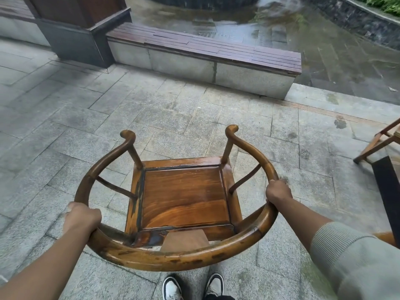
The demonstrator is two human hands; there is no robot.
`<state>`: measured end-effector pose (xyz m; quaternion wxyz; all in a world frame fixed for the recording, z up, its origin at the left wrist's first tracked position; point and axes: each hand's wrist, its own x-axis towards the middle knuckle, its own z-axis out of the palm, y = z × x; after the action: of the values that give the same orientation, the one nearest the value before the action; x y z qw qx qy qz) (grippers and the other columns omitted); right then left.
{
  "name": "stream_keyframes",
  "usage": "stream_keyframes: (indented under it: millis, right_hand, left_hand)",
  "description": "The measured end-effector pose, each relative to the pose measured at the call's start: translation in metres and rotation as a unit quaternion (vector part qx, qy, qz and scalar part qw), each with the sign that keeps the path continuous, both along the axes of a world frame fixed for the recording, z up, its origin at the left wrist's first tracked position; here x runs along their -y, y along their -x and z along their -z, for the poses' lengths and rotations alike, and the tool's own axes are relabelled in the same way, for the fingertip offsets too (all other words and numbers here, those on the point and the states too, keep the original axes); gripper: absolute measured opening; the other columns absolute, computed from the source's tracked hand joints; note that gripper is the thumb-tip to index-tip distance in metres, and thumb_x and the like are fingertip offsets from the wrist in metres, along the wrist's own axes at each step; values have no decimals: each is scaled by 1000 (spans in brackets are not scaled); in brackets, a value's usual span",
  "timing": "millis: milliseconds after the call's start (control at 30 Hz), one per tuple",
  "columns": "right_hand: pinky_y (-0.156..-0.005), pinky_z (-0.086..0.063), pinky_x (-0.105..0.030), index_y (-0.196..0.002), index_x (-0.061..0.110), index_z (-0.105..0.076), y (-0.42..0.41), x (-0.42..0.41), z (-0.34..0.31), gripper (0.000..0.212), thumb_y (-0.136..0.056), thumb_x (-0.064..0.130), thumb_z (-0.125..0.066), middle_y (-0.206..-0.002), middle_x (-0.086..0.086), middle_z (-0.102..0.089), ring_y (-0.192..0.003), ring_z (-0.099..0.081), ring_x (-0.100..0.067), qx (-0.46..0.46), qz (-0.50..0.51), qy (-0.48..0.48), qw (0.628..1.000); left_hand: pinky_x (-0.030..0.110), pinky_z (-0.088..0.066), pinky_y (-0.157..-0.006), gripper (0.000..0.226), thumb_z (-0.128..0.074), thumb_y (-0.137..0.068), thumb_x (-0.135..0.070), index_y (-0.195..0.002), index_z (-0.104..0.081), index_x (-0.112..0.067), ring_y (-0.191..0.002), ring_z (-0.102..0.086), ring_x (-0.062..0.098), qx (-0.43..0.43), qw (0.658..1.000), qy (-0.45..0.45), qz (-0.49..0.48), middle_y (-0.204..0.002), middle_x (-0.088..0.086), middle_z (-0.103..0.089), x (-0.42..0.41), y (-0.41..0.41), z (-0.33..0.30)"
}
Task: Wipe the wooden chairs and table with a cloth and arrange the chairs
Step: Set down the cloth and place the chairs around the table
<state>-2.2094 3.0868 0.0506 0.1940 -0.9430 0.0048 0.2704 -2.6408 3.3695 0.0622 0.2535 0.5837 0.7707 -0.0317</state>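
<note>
Two shoes (192, 286) are seen nearest, on the paved floor (65, 126). Just beyond them a wooden chair (184, 195) is stood on the floor, its curved rail (164, 259) turned toward the person. The rail is gripped on both sides: the left hand (83, 219) is curled round its near left part, and the right hand (278, 191) is curled round its right part, a grey sleeve (350, 254) drawn up the arm. The seat shows a wet sheen. At the right edge, part of another wooden chair (381, 139) is visible. Farther off, a long counter (205, 53) with dark slats is set across the floor, with wet paving (324, 40) behind it.
</note>
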Motion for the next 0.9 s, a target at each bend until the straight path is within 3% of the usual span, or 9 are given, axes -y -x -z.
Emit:
stream_keyframes:
  millis: [100,267,367,467,633,700,800,900]
  right_hand:
    - [-91,-56,-49,-137,-1,-46,-3,-5,2,45,-110,33,-35,-114,-25,-66,-98,-68,-40,-6,16,-11,1000]
    - [-79,-61,-45,-136,-1,-48,-3,-16,2,48,-110,37,-35,-96,-23,-69,-69,-72,-34,-8,39,-38,998]
    - [-80,-61,-47,-135,-3,-50,-13,-20,0,52,-110,40,-36,-94,-20,-67,-71,-73,-35,-19,42,-46,998]
    - [-79,-62,-47,-137,-3,-51,-25,-22,3,54,-109,43,-39,-86,-16,-62,-72,-72,-35,-27,45,-48,998]
    - [-72,-63,-45,-121,0,-59,-43,-21,14,49,-107,45,-44,-87,-16,-66,-65,-72,-32,-25,42,-43,998]
    - [-69,-64,-46,-121,0,-59,-49,-24,19,43,-105,40,-52,-90,-19,-70,-64,-73,-32,-40,39,-42,998]
    - [-64,-64,-46,-118,-3,-60,-56,-25,19,33,-94,17,-71,-84,-22,-72,-63,-72,-33,-54,23,-29,998]
    - [-64,-64,-46,-100,-7,-62,-56,-32,16,25,-83,5,-77,-76,-23,-71,-63,-72,-35,-46,-4,12,999]
  left_hand:
    - [55,-42,-97,79,-57,-88,-9,-150,-9,6,-123,-46,54,-3,1000,1,8,-142,38,-36,-4,0,-1]
    - [55,-42,-99,78,-58,-87,-9,-149,-13,6,-125,-45,53,-29,999,6,10,-141,37,-37,-13,8,2]
    - [57,-40,-104,82,-59,-88,-12,-151,-9,5,-127,-43,53,-52,998,19,25,-144,37,-37,-21,2,5]
    - [57,-44,-100,77,-60,-85,-11,-147,-18,6,-122,-47,53,-57,998,18,19,-138,36,-41,-23,-5,5]
    - [56,-49,-95,84,-60,-82,-12,-151,-14,1,-120,-51,50,-63,998,16,26,-138,32,-46,-24,-8,10]
    - [53,-51,-91,84,-60,-82,-13,-151,-14,1,-118,-53,48,-68,997,12,23,-137,31,-48,-26,-7,9]
    - [49,-55,-82,78,-61,-83,-17,-146,-21,3,-108,-59,44,-63,998,12,14,-122,28,-57,-30,-10,9]
    - [46,-58,-77,61,-63,-79,-20,-130,-42,5,-94,-63,41,-49,998,20,-28,-102,23,-63,-40,-3,12]
